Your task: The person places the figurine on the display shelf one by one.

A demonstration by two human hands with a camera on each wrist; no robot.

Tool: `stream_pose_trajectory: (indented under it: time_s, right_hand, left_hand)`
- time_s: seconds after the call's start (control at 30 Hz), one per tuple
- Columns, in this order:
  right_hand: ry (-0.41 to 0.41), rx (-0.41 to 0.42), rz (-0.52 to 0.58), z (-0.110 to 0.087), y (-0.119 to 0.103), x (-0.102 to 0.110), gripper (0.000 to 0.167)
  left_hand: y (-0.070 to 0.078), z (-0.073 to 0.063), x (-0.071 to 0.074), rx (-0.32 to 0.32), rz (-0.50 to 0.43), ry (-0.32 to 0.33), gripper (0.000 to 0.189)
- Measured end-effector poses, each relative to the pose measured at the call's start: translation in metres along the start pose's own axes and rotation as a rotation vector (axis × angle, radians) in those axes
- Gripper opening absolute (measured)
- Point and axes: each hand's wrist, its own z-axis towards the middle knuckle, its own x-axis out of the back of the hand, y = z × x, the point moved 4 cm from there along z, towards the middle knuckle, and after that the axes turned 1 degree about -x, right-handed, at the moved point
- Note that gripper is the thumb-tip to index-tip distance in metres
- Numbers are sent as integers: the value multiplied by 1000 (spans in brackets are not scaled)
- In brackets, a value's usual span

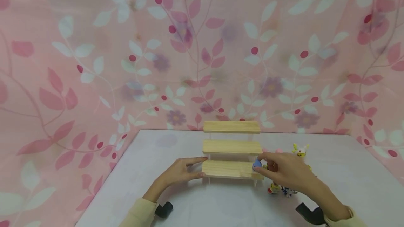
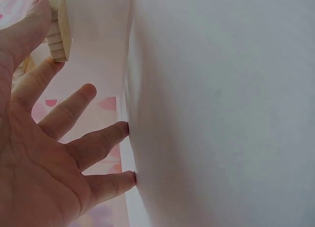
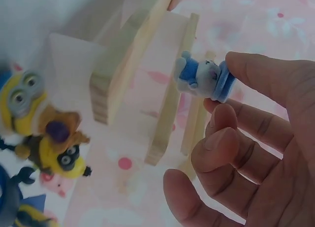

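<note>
- The left sleeve (image 1: 139,211) lies behind the left fingers, toward the wearer, with a black wrist piece (image 1: 164,210) near it.
- The left hand (image 1: 180,171) is spread and clasps nothing: thumb and index fingertips touch the left end of the wooden stand, while the ring and little fingertips meet the white table (image 1: 189,206).
- The three-tier wooden stand (image 1: 227,169) spans the space between the two hands' fingers; its upper boards rise beyond them, toward the pink leafy cloth (image 1: 195,45).
- The small blue figure (image 3: 209,79) is between the right thumb and index finger, at the right end of the lowest board; whether it touches the wood, I cannot tell.
- The right hand (image 1: 288,171) pinches that figure by its blue end, its other fingers bent.
- Just below the right fingers stand a yellow-and-red figure (image 1: 274,187) and a blue-and-white figure (image 1: 288,192).
- Beyond the right knuckles is a white-and-yellow figure (image 1: 301,150).
- The right sleeve (image 1: 345,222) lies behind the right fingers.
</note>
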Motion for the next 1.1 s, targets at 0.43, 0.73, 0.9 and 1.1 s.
stream_pose_trajectory:
  time_s: [0.43, 0.73, 0.9, 1.1]
  right_hand:
    - [-87, 6, 155, 31, -24, -20, 16]
    - [-121, 18, 172, 50, -34, -41, 19]
    - [-141, 9, 186, 57, -40, -53, 22]
    - [-148, 14, 168, 64, -45, -65, 20]
  left_hand:
    - [-1, 0, 0, 1, -1, -3, 62]
    - [-1, 0, 1, 3, -5, -7, 61]
    - [-1, 0, 1, 1, -19, -12, 59]
    - [1, -1, 1, -3, -21, -12, 59]
